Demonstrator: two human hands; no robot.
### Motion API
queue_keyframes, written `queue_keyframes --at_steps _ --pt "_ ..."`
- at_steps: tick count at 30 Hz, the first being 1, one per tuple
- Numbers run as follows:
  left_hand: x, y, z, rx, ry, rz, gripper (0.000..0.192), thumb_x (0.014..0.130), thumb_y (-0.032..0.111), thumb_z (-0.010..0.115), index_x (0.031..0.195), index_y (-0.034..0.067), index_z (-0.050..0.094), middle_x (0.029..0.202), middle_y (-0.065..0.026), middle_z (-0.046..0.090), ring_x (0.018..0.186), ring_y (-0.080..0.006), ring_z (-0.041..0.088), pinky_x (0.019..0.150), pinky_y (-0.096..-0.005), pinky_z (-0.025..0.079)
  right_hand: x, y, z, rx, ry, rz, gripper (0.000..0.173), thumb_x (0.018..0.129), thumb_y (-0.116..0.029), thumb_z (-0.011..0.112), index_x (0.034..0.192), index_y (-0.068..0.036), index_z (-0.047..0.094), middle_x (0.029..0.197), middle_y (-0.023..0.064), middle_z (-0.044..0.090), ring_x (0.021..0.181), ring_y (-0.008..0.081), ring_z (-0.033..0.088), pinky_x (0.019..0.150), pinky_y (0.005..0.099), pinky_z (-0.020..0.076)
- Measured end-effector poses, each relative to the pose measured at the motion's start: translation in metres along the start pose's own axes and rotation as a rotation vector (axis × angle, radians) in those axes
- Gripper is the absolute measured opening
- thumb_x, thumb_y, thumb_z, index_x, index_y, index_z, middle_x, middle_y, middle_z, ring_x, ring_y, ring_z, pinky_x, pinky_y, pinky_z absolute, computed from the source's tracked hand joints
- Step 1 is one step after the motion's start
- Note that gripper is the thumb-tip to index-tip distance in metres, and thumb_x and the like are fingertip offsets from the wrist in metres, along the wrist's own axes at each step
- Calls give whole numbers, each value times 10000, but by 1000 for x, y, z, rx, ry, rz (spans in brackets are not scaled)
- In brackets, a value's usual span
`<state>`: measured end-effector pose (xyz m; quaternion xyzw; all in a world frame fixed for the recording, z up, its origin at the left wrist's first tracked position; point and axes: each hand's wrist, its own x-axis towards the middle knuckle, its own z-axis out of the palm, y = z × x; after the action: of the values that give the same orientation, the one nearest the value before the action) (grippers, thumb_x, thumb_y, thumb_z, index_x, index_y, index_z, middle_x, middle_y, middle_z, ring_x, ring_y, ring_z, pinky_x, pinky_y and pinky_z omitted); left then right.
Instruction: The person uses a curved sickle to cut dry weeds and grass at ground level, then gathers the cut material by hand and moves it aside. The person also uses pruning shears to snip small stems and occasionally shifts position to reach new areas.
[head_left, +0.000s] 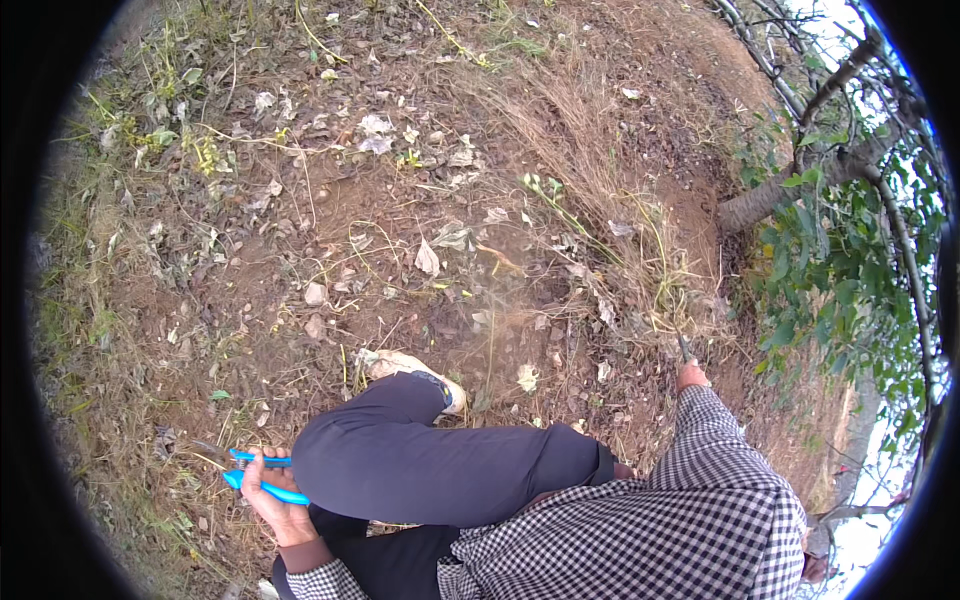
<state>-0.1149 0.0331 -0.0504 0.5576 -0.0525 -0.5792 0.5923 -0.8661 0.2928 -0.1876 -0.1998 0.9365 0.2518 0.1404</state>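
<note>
My left hand (271, 487), low on the left beside my bent knee, holds pruning shears (279, 492) with bright blue handles. The handles are spread apart, and the blades point left over the weedy soil. My right hand (691, 373) reaches out on the right, its fingers closed around a dark, thin, stem-like piece (683, 346). I cannot tell whether that is a stem or a tool. Just beyond it is a tangle of dry grass and yellow-green stems (667, 300).
Brown soil with dry leaves (375, 135) and straw stretches ahead. A tree trunk (772, 196) with branches and green leaves (814, 292) stands at the right. My pale shoe (409, 367) rests on the ground near the middle. Green weeds (82, 330) grow along the left.
</note>
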Motion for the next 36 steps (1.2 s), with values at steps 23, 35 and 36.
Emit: queue_keyframes --at_steps 23,35,36 --pt "-10 1 86 -100 -416 38 121 891 118 596 890 59 490 724 -36 488 662 -167 483 657 -345 441 -126 -53 4 698 441 -45 312 931 -290 515 915 15 581 794 245 632 789 426 628 699 486 487" --pt "-5 -52 218 -52 -369 -251 128 863 143 577 891 71 475 709 -15 412 663 -164 450 692 -346 431 89 -244 -90 963 284 -228 306 888 -225 536 1093 2 550 1021 271 616 975 432 588 845 489 455" --pt "-13 -66 243 -68 -439 -291 128 857 143 575 899 75 475 706 -8 401 657 -161 444 696 -351 433 118 -256 -99 1009 231 -215 311 889 -221 532 1112 -5 541 1035 276 611 977 434 587 844 491 454"
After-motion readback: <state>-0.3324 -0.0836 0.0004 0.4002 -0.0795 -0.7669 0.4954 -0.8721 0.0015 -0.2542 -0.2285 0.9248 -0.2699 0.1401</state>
